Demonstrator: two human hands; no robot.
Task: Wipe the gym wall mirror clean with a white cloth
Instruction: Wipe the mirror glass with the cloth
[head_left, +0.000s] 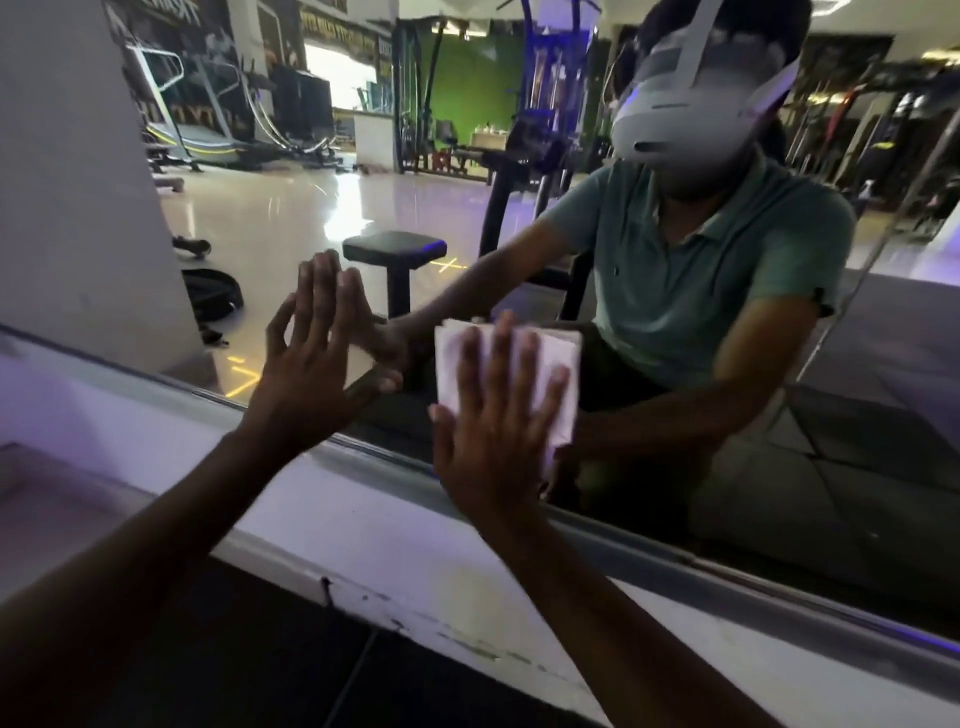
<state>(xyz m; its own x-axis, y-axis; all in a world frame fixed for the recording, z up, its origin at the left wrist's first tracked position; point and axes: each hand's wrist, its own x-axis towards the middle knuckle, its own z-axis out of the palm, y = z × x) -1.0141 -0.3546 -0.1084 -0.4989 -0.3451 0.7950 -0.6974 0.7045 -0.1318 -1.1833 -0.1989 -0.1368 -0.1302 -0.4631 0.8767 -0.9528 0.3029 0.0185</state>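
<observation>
Mirror (291, 218) fills most of the view, a large wall pane whose lower edge runs on a slant from left down to right above a white ledge (363, 525); the glass is smooth and glossy, and it gives back a pale shiny floor, gym machines, a green wall and a small black padded stool (395, 248) on a dark post. Also reflected is the person, in a green polo shirt and a white headset, low before the glass. The ledge is painted white, scuffed and chipped along its front edge, with a dark floor below it. The left hand (311, 364) lies flat against the glass near the lower edge, fingers straight and slightly spread, thumb out to the side, holding nothing. The right hand (493, 421) is just beside it, also flat with straight, spread fingers, pressing the cloth (563, 353) against the mirror. The cloth is white, folded into a rough rectangle with layered edges showing at its top, and it sticks out beyond the fingertips and to the right of the hand.
</observation>
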